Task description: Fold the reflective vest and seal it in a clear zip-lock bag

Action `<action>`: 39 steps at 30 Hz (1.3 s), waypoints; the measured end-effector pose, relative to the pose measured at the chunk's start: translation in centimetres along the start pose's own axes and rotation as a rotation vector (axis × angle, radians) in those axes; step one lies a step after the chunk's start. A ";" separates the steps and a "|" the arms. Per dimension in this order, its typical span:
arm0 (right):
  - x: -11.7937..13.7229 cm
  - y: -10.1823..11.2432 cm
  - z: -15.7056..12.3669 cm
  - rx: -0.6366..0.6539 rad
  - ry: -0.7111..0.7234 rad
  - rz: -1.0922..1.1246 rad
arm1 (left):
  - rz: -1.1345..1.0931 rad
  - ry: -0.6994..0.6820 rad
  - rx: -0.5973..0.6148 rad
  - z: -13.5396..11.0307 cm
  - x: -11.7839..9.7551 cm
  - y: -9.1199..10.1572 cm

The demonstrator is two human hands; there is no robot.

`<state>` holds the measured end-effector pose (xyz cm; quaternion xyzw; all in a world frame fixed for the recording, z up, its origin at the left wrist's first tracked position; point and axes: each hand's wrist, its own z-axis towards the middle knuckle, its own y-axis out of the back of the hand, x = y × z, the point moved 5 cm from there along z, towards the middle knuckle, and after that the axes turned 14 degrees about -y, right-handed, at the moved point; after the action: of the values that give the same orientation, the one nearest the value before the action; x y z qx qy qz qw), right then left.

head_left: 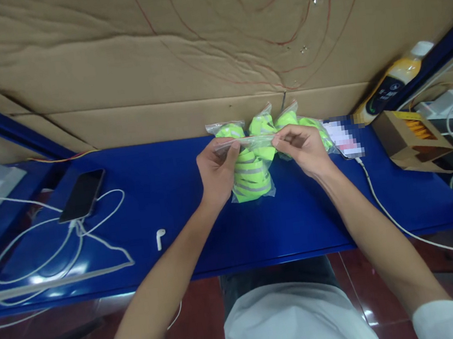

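Note:
A clear zip bag (252, 180) with folded neon-yellow, grey-striped fabric inside is between my hands, its top edge stretched sideways. My left hand (218, 165) pinches the left end of that edge between thumb and finger. At the other end, my right hand (301, 146) pinches the edge too. The lower part of the bag hangs or rests over the blue table; which of these I cannot tell. Behind it lie several similar bags of neon fabric (261, 124) against the cardboard, partly hidden by my hands.
On the blue table (163, 188), a phone (83, 196) with white cables and a white earbud (160, 239) lie to the left. To the right are a cabled phone (344, 138), a leaning juice bottle (395, 83) and an open cardboard box (414, 152). A cardboard wall (115, 73) stands behind.

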<state>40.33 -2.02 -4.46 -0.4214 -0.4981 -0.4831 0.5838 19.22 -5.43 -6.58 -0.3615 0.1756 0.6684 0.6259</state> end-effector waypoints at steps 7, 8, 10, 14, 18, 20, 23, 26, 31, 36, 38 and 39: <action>0.2 -0.1 -0.1 0.005 0.042 0.005 | 0.010 0.003 -0.009 -0.1 0.0 0.0; 0.2 -0.2 -0.2 0.010 0.048 0.000 | 0.015 0.000 -0.011 -0.1 0.0 0.0; 0.2 -0.3 -0.2 0.023 0.066 -0.007 | 0.020 -0.004 -0.013 -0.1 -0.1 -0.1; 0.1 -0.4 -0.2 0.015 0.102 -0.004 | 0.015 -0.001 -0.010 -0.2 -0.2 -0.2; 0.1 -0.5 -0.4 -0.017 0.094 0.012 | -0.051 0.018 -0.005 -0.1 0.1 -0.3; 0.2 -0.5 -0.4 -0.037 0.100 0.018 | -0.095 0.041 -0.004 0.0 0.4 -0.2; 0.1 -0.4 -0.5 -0.078 0.116 0.029 | -0.095 0.041 -0.012 0.1 0.5 0.0; -0.2 -0.6 -0.4 -0.057 0.115 0.028 | -0.017 -0.004 -0.006 0.1 0.0 0.2; -0.3 -1.0 -0.5 -0.060 0.161 -0.011 | 0.036 -0.044 0.029 -0.1 -0.7 0.0; -0.2 -1.0 -0.8 -0.104 0.152 -0.025 | -0.008 -0.018 0.051 0.0 -0.3 -0.3; -0.1 -1.1 -0.8 -0.094 0.167 -0.036 | -0.008 -0.007 0.056 0.0 -0.1 -0.4; 0.0 -1.2 -0.8 -0.079 0.179 -0.042 | -0.003 -0.008 0.053 0.0 -0.1 -0.3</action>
<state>39.33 -3.06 -4.60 -0.3890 -0.4331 -0.5502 0.5986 19.53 -5.45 -6.45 -0.3425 0.1902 0.6641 0.6368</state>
